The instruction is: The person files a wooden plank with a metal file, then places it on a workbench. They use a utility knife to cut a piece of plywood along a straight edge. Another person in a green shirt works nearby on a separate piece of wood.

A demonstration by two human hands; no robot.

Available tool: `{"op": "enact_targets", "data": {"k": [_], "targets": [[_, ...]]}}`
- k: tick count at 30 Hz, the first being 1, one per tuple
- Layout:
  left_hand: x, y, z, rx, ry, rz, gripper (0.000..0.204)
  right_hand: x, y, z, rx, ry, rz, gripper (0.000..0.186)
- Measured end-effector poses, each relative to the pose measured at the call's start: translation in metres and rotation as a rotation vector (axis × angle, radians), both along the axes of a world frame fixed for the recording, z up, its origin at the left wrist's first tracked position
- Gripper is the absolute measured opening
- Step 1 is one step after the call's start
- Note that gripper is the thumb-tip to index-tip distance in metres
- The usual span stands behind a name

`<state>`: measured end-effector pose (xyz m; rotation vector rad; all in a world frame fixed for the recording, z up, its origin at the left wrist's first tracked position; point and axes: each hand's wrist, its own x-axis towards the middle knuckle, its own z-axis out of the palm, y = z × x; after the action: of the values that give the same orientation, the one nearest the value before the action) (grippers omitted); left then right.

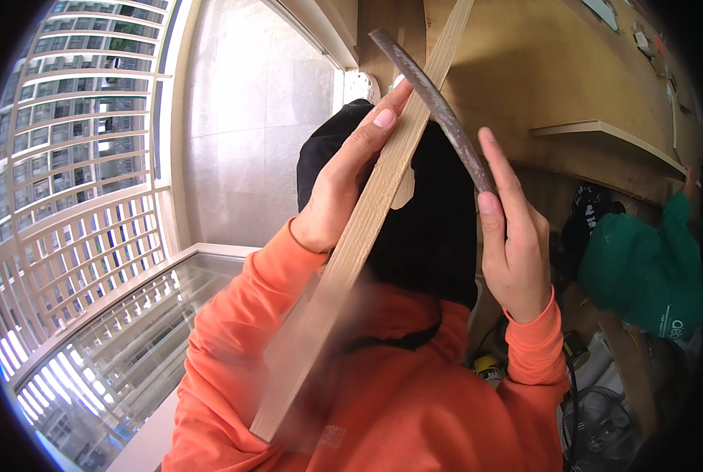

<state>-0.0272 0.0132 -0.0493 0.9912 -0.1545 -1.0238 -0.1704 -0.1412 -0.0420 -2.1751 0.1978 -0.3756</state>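
A long pale wooden strip (351,244) runs diagonally from the lower centre to the top of the view, held in my left hand (344,181) with the fingers along its left edge. My right hand (513,244) grips the lower end of a long, narrow, mottled dark bar (438,106) between thumb and fingers. The bar lies across the upper part of the strip and angles to the upper left. Beneath the strip are my black trousers (422,244), with a small pale patch beside the strip, whose nature I cannot make out.
At left are white grilles (84,94) and a glass-panelled frame (131,354). A co-worker in green (634,267) is at the right, hand at a wooden ledge (603,138) along a plywood panel (564,71). Cables and cans (489,367) lie at lower right.
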Motion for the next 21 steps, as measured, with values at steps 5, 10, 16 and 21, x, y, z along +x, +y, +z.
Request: {"op": "enact_targets", "data": {"k": [5, 10, 16, 21], "targets": [[0.021, -0.004, 0.009, 0.211, -0.320, -0.151, 0.071, -0.019, 0.002, 0.002, 0.603, -0.026, -0.266, 0.051], [0.050, -0.031, 0.004, 0.376, -0.435, -0.208, 0.066, -0.006, -0.001, 0.012, 0.486, -0.189, -0.374, 0.052], [0.061, -0.018, 0.010, 0.327, -0.387, -0.300, 0.075, -0.002, -0.005, 0.018, 0.354, -0.079, -0.269, 0.052], [0.041, 0.006, 0.027, 0.217, -0.391, -0.384, 0.093, -0.012, -0.013, 0.004, 0.019, 0.018, -0.118, 0.044]]}}
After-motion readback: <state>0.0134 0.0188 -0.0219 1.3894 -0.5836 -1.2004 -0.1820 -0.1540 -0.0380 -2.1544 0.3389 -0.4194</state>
